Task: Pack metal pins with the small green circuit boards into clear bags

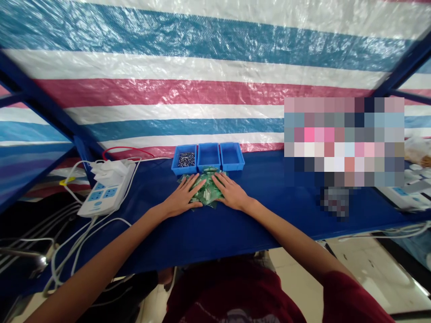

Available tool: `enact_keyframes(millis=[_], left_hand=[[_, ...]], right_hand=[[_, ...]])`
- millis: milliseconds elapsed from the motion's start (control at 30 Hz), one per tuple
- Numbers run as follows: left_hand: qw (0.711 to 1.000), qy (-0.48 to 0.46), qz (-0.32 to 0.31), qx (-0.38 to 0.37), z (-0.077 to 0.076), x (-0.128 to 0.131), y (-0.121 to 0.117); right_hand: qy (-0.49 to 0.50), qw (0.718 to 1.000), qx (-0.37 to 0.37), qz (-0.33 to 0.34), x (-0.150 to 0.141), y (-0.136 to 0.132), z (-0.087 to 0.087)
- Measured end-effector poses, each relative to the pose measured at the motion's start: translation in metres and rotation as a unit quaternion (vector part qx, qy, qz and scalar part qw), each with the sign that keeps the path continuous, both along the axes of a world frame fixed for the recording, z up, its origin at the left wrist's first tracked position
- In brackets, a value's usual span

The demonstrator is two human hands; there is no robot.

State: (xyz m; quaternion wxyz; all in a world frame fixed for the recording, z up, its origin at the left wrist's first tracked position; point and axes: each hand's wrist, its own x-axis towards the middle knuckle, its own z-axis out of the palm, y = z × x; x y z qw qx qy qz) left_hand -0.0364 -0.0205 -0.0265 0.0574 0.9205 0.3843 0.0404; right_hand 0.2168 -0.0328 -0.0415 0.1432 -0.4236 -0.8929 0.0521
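Observation:
A heap of green, shiny, see-through plastic packets [207, 190] lies on the blue table, with small pale pieces showing inside. My left hand [183, 196] rests flat on its left side, fingers spread. From the right, my right hand [232, 193] lies on the heap with its fingers stretched out too. Just behind stand three blue bins in a row. The left bin [184, 167] holds many small dark and silvery metal parts. Nothing shows inside the middle bin [208, 155] or the right bin [232, 157].
On the left of the blue table [215, 237] sits a white power strip [104, 190] with plugs and trailing white cables. Another white power strip [400, 195] is at the far right. A blurred-out area covers the right rear. Striped plastic sheeting [202, 94] hangs behind.

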Motion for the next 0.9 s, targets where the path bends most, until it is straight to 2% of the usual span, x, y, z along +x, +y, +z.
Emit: enact_keyframes(millis=[167, 300, 400, 533, 700, 800, 900], left_hand=[[0.999, -0.024, -0.015, -0.025, 0.005, -0.002, 0.008], [0.998, -0.045, -0.014, -0.034, 0.010, -0.008, -0.002], [0.999, -0.047, 0.003, -0.012, 0.010, -0.005, -0.012], [0.998, -0.018, 0.051, 0.017, 0.004, 0.006, -0.013], [0.999, 0.003, 0.045, -0.011, -0.002, 0.010, -0.008], [0.998, -0.037, 0.038, 0.019, 0.000, 0.006, -0.010], [0.987, -0.126, 0.056, 0.086, 0.013, 0.001, -0.008]], right_hand=[[0.028, 0.999, -0.013, 0.011, 0.005, 0.004, 0.000], [0.045, 0.996, -0.040, 0.063, 0.015, -0.003, 0.012], [0.040, 0.997, -0.040, 0.048, 0.016, -0.009, 0.016], [0.014, 0.999, -0.031, 0.022, 0.011, -0.008, 0.009], [0.014, 1.000, -0.004, 0.012, 0.005, -0.006, 0.001], [0.027, 0.999, 0.019, 0.007, 0.005, -0.008, 0.006], [0.062, 0.997, 0.045, -0.014, 0.007, -0.005, 0.017]])
